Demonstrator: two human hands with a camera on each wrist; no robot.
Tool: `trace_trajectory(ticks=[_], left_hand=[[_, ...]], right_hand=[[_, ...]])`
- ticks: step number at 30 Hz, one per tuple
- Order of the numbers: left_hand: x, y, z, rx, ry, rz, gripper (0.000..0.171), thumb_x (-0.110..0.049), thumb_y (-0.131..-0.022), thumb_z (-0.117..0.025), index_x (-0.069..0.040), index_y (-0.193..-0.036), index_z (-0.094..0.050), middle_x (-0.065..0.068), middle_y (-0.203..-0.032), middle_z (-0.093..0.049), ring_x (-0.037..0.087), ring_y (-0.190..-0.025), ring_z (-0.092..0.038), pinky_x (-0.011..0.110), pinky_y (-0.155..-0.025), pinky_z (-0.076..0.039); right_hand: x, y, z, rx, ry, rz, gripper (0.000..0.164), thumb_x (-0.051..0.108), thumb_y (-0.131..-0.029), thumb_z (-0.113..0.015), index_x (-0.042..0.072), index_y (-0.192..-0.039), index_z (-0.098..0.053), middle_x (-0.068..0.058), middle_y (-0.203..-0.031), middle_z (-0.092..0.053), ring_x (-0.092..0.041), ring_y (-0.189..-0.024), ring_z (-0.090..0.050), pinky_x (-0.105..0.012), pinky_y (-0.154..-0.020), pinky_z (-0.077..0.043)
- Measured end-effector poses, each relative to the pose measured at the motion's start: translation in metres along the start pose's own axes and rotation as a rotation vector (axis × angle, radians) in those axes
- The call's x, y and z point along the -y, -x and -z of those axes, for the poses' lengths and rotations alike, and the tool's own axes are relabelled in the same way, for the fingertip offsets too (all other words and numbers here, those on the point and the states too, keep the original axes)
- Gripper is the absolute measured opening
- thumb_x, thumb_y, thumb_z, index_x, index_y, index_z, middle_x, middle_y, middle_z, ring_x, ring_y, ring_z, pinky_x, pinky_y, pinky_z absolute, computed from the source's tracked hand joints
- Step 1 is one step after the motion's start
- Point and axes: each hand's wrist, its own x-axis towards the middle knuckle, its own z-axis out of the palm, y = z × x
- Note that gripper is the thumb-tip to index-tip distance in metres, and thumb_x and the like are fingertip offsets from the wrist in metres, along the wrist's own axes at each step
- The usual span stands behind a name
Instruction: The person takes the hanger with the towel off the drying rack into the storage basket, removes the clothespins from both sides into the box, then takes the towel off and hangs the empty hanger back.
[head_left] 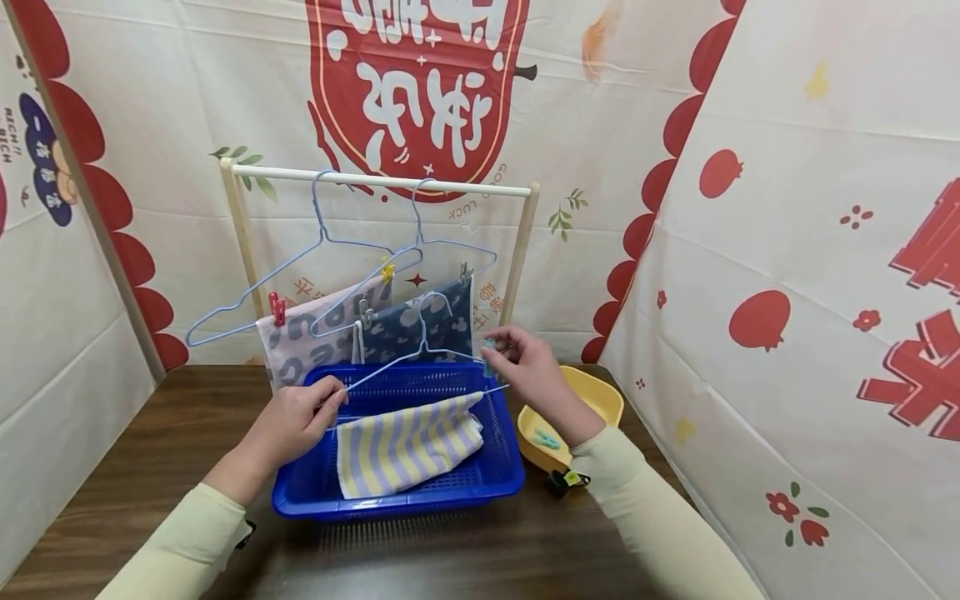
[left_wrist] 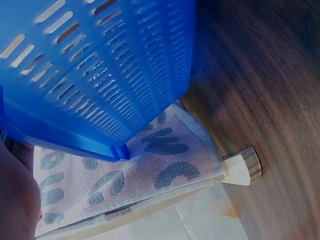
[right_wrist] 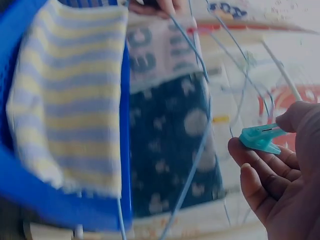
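My left hand (head_left: 300, 417) grips one lower corner of a thin blue wire clothes hanger (head_left: 390, 362). Over the hanger's bottom bar hangs a towel with yellow and lavender stripes (head_left: 408, 446), folded down in front of the blue plastic basket (head_left: 397, 504). Beside the hanger's other end, my right hand (head_left: 536, 375) pinches a teal clothespin (right_wrist: 262, 137) between thumb and fingers. The right wrist view shows this clothespin apart from the striped towel. In the left wrist view only an edge of the left hand (left_wrist: 17, 195) appears, and its grip is hidden.
Behind the basket stands a rack with a white rail (head_left: 390, 177). Two hangers there carry a pink lettered towel (head_left: 326, 321) and a navy patterned towel (head_left: 420, 321), held by clothespins. To the right sit a yellow basket (head_left: 611, 400) with teal clothespins (head_left: 546, 439) and a small black object (head_left: 557, 485).
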Motion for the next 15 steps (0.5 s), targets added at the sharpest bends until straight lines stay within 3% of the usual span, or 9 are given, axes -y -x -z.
trace_trajectory(ticks=[4, 10, 15], left_hand=[[0.001, 0.002, 0.0, 0.0, 0.002, 0.003, 0.017, 0.001, -0.101, -0.072, -0.016, -0.099, -0.068, -0.016, -0.073, -0.055, -0.004, -0.061, -0.05, 0.024, -0.055, -0.05], [0.003, 0.003, 0.0, -0.005, 0.01, 0.007, 0.019, 0.002, -0.1, -0.073, -0.016, -0.099, -0.067, -0.016, -0.072, -0.054, -0.003, -0.061, -0.05, 0.024, -0.054, -0.051], [0.004, 0.002, 0.0, 0.003, 0.02, 0.012, 0.019, 0.002, -0.101, -0.073, -0.017, -0.1, -0.067, -0.016, -0.073, -0.055, -0.003, -0.061, -0.051, 0.023, -0.054, -0.052]], right_hand=[[-0.023, -0.001, 0.018, -0.036, 0.004, -0.067, 0.026, 0.017, -0.107, -0.075, 0.001, -0.127, -0.073, -0.011, -0.102, -0.072, -0.022, -0.078, -0.063, -0.025, -0.06, -0.05], [-0.059, -0.006, 0.035, -0.078, 0.03, -0.162, 0.029, 0.021, -0.107, -0.076, 0.001, -0.127, -0.074, -0.012, -0.103, -0.074, -0.023, -0.085, -0.065, -0.023, -0.066, -0.052], [-0.081, -0.009, 0.049, -0.097, 0.116, -0.235, 0.032, 0.023, -0.106, -0.076, -0.001, -0.128, -0.075, -0.011, -0.102, -0.075, -0.022, -0.086, -0.065, -0.024, -0.072, -0.052]])
